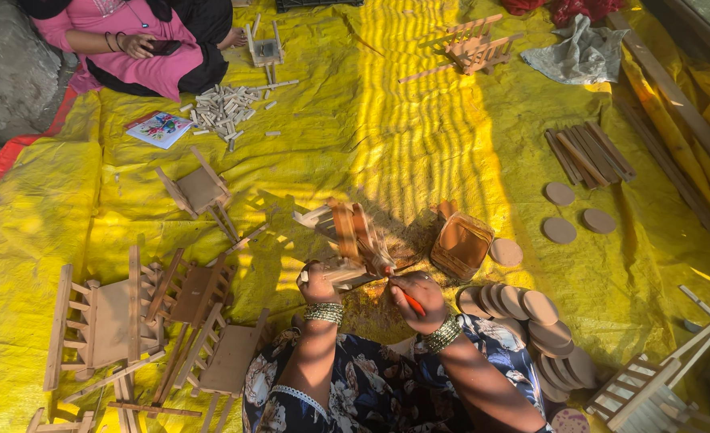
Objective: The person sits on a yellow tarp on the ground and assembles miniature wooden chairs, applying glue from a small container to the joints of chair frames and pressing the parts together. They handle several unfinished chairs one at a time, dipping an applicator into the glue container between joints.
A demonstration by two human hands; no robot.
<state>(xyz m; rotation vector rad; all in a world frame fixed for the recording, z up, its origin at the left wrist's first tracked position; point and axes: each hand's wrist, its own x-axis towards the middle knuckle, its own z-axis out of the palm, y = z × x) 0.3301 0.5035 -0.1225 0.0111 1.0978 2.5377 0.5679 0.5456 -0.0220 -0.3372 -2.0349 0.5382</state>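
Note:
My left hand (316, 282) grips the lower end of a small wooden slatted frame (347, 234), a part-built miniature chair held over my lap. My right hand (416, 293) holds a thin red-handled tool (409, 301) whose tip meets the frame's near edge. Both wrists wear beaded bangles. A small brown woven box (461, 244) sits just right of the frame, with a round wooden disc (506, 252) beside it.
Several finished miniature wooden chairs (130, 309) lie at my left on the yellow tarp (419, 120). A row of wooden discs (531, 309) curves by my right knee. Dark sticks (588, 154), loose small blocks (225, 108) and a seated person in pink (142, 40) lie farther off.

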